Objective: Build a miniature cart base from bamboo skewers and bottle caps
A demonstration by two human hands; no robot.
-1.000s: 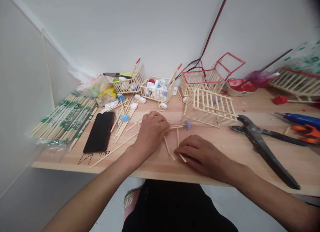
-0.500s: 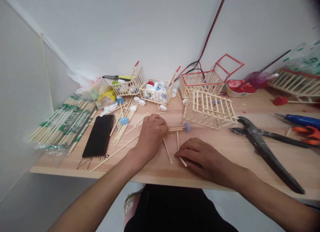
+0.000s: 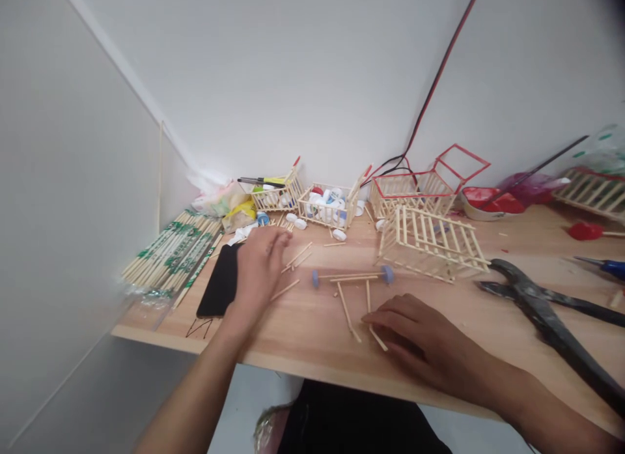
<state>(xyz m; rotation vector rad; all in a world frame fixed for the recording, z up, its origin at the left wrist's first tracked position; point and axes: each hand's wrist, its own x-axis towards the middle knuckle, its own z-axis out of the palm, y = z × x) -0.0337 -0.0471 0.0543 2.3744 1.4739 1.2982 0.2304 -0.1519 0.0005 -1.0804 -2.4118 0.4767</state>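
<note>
My left hand [image 3: 258, 266] reaches left over loose bamboo sticks [image 3: 297, 255] beside a black phone [image 3: 219, 288]; its fingers are stretched out and slightly blurred, with nothing in them. My right hand [image 3: 422, 337] lies flat on the wooden table [image 3: 312, 340], fingertips touching a short stick [image 3: 375, 337]. Between the hands lies a stick axle [image 3: 351, 276] with a blue cap at each end, and two short sticks [image 3: 347, 307] run from it toward me. A slatted stick frame [image 3: 434, 242] lies just behind the axle.
A bundle of wrapped chopsticks [image 3: 170, 255] lies at the far left. Stick baskets of bottle caps [image 3: 329, 206] and a red-edged frame [image 3: 415, 180] stand by the wall. Black pliers [image 3: 541, 311], a red bowl [image 3: 488, 203] and a blue tool [image 3: 608, 267] are on the right.
My left hand let go of the axle and swung left toward the loose sticks by the phone. The axle now lies free, both caps showing. My right hand stayed put; the view shifted.
</note>
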